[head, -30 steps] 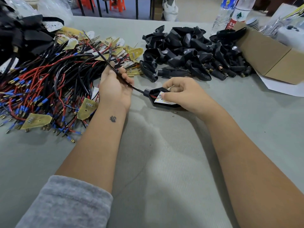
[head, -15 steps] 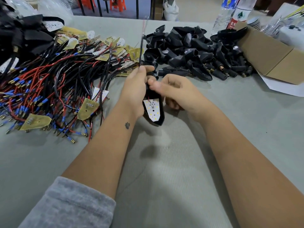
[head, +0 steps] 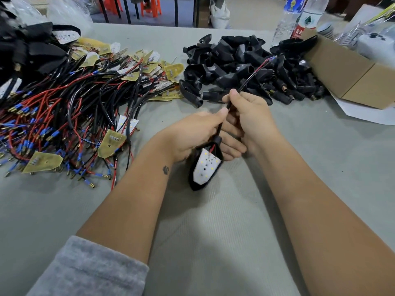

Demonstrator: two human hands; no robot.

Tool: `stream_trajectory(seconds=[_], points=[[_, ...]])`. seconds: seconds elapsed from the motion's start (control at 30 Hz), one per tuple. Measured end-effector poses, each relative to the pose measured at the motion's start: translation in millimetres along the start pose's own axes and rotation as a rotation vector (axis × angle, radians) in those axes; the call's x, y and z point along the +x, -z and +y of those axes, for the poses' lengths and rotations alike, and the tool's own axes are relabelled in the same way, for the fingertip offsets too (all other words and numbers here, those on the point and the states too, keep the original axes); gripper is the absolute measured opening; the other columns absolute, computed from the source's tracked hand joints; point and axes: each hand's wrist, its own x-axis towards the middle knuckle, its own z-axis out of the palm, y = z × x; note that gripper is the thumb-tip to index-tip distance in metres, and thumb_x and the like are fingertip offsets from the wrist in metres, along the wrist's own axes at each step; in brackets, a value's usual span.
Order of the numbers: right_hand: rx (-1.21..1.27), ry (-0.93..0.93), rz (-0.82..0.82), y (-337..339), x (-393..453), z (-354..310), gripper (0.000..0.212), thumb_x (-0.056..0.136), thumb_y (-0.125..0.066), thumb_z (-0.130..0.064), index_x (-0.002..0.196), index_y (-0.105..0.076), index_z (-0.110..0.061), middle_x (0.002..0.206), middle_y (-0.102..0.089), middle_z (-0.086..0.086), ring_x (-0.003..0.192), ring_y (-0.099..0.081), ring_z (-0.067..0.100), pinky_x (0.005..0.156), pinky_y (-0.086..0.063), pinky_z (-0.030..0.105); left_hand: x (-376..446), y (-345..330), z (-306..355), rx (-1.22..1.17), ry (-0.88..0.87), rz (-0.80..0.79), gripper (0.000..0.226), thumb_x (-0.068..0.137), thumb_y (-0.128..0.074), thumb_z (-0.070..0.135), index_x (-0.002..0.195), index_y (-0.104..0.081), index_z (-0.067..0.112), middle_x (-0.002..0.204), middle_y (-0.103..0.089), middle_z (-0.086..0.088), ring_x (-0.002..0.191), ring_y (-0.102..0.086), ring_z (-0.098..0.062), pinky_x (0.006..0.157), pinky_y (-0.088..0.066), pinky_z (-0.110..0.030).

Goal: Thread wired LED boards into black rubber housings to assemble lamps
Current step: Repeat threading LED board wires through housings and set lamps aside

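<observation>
My left hand (head: 192, 133) holds a black rubber housing (head: 195, 182) by its neck, above the grey table at centre. A white LED board (head: 205, 167) lies inside it, face up. My right hand (head: 250, 116) pinches the black sleeved wire (head: 248, 81) that comes out of the housing's neck and runs up and to the right, ending in red and blue leads. A heap of wired LED boards (head: 70, 116) with red and black wires lies at the left. A pile of empty black housings (head: 239, 67) sits beyond my hands.
An open cardboard box (head: 352, 75) lies at the right over white paper (head: 367, 113). Two plastic bottles (head: 299, 16) stand behind the housing pile. More black parts (head: 25, 45) are stacked at the far left. Grey table cloth (head: 213, 242) lies in front of me.
The housing has dropped lower and its board has turned more towards me. My right hand moved up onto the wire, which now slants right instead of standing upright.
</observation>
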Motion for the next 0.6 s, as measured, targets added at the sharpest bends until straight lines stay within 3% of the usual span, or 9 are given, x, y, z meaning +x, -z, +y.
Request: stream_trajectory(seconds=[0.07,0.17,0.23,0.3,0.5,0.6], points=[[-0.026,-0.004,-0.032,1,0,0,0.029,0.102,-0.049,-0.024,0.079,-0.061,-0.011,0.044,-0.042,-0.002,0.037,-0.034,0.009,0.04,-0.027,0.02,-1,1,2,0.077,0.003,0.031,0.059,0.105,-0.029,0.043,0.109,-0.059,-0.009,0.086,-0.074,-0.02,0.078,-0.073,-0.029,0.075,-0.061,-0.038],[-0.078,0.005,-0.098,-1,0,1,0.03,0.103,-0.048,-0.021,0.079,-0.061,-0.01,0.046,-0.043,0.002,0.035,-0.034,0.011,0.038,-0.029,0.018,2,3,3,0.243,-0.029,0.286,0.063,0.103,-0.031,0.051,0.084,-0.069,0.004,0.076,-0.075,-0.009,0.073,-0.072,-0.023,0.06,-0.057,-0.023],[-0.121,0.008,-0.155,-3,-1,2,0.027,0.102,-0.049,-0.02,0.081,-0.062,-0.009,0.051,-0.045,0.005,0.037,-0.037,0.008,0.038,-0.03,0.018,7,9,1,0.198,-0.089,0.487,0.058,0.104,-0.034,0.045,0.075,-0.066,0.006,0.069,-0.072,-0.008,0.067,-0.069,-0.021,0.06,-0.059,-0.025],[-0.158,-0.01,-0.235,-4,-3,2,0.026,0.102,-0.049,-0.02,0.086,-0.064,-0.005,0.057,-0.046,0.011,0.038,-0.037,0.01,0.039,-0.028,0.019,11,16,-1,0.066,-0.159,0.602,0.048,0.105,-0.034,0.037,0.084,-0.066,0.007,0.079,-0.071,-0.009,0.076,-0.07,-0.022,0.068,-0.061,-0.03],[-0.386,0.013,-0.46,-9,-11,3,0.022,0.099,-0.055,-0.015,0.098,-0.064,0.005,0.054,-0.053,0.012,0.036,-0.036,0.012,0.037,-0.028,0.019,10,33,-3,-0.245,-0.313,0.574,0.036,0.107,-0.028,0.032,0.107,-0.059,0.013,0.083,-0.076,-0.004,0.079,-0.073,-0.017,0.065,-0.057,-0.028],[-0.391,0.026,-0.466,-10,-12,2,0.014,0.096,-0.06,-0.013,0.102,-0.062,-0.001,0.05,-0.057,0.004,0.035,-0.038,0.01,0.037,-0.029,0.019,12,36,-4,-0.369,-0.375,0.592,0.033,0.107,-0.032,0.031,0.105,-0.062,0.015,0.066,-0.066,0.001,0.065,-0.068,-0.014,0.061,-0.055,-0.029]])
